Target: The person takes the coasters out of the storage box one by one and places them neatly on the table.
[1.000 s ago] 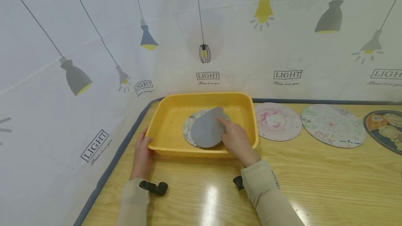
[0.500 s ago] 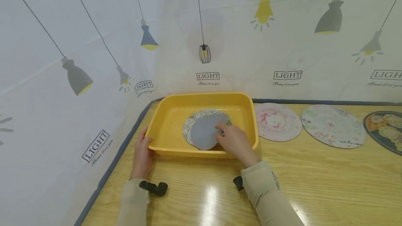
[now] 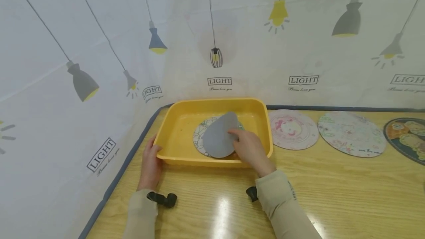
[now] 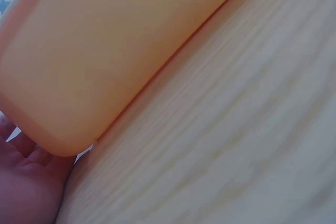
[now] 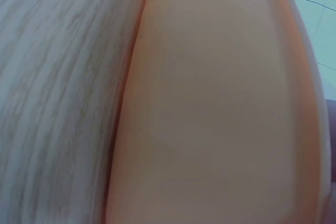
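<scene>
A yellow plastic tray (image 3: 177, 160) stands on the wooden table against the wall. My left hand (image 3: 151, 163) grips its front left corner, thumb over the rim; the left wrist view shows the fingers (image 4: 23, 148) against the outer wall. Inside the tray, a round mat with a line-drawn flower pattern (image 3: 198, 137) lies partly covered. Over it is a thin round mat, grey side up (image 3: 217, 139), its right edge bent upward. My right hand (image 3: 249, 146) pinches that raised edge between thumb and index finger. In the right wrist view the tray wall (image 5: 210, 103) hides nearly all of this hand.
To the right of the tray lie a round pink-patterned mat (image 3: 292, 129), a larger pale drawn mat (image 3: 352, 134) and a dark food-print mat (image 3: 406, 135). A white cloth wall (image 3: 252, 65) printed with lamps rises behind and along the left.
Half a second ago the grey-sided mat lay flatter, with my right fingers spread on it. Now its right edge is lifted and bent, much as one second ago. My left hand stays put.
</scene>
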Demonstrator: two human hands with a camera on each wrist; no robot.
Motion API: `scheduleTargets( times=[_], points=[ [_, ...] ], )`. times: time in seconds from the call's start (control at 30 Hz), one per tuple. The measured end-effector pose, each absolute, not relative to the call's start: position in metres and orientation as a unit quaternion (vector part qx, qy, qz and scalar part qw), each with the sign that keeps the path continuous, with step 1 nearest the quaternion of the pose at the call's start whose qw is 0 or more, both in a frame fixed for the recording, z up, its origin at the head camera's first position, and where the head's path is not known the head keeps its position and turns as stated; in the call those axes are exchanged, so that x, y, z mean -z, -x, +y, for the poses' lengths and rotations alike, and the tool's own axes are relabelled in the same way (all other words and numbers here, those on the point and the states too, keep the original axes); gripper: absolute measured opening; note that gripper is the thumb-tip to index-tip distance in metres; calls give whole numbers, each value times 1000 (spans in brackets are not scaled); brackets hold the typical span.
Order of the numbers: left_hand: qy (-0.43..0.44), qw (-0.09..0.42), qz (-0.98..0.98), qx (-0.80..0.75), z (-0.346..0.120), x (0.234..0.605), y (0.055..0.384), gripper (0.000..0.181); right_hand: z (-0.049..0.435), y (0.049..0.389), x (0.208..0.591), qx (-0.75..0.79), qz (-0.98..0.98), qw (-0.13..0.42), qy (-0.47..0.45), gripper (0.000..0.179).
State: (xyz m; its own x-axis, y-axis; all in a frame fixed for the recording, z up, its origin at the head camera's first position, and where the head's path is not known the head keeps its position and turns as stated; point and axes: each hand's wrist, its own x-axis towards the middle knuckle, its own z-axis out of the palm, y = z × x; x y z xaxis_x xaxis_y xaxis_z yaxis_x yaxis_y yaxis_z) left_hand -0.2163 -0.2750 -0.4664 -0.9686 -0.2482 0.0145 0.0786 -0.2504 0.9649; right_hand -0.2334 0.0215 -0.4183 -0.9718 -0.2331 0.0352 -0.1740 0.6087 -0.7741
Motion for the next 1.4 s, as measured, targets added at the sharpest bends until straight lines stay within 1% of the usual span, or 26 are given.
scheduleTargets(
  times=[0.3, 0.57, 0.8, 1.4],
  points=[
    [-86, 101, -608, 783, -275, 466, 216, 52, 22, 236, 419, 462, 881, 48, 90, 42],
    [-87, 98, -614, 778, -276, 467, 216, 53, 24, 238, 417, 502, 862, 29, 66, 44],
    [-88, 97, -611, 781, -276, 467, 216, 51, 23, 239, 419, 526, 847, 35, 66, 45],
    [-87, 99, -615, 778, -276, 468, 217, 51, 25, 237, 417, 541, 838, 25, 64, 45]
  ],
)
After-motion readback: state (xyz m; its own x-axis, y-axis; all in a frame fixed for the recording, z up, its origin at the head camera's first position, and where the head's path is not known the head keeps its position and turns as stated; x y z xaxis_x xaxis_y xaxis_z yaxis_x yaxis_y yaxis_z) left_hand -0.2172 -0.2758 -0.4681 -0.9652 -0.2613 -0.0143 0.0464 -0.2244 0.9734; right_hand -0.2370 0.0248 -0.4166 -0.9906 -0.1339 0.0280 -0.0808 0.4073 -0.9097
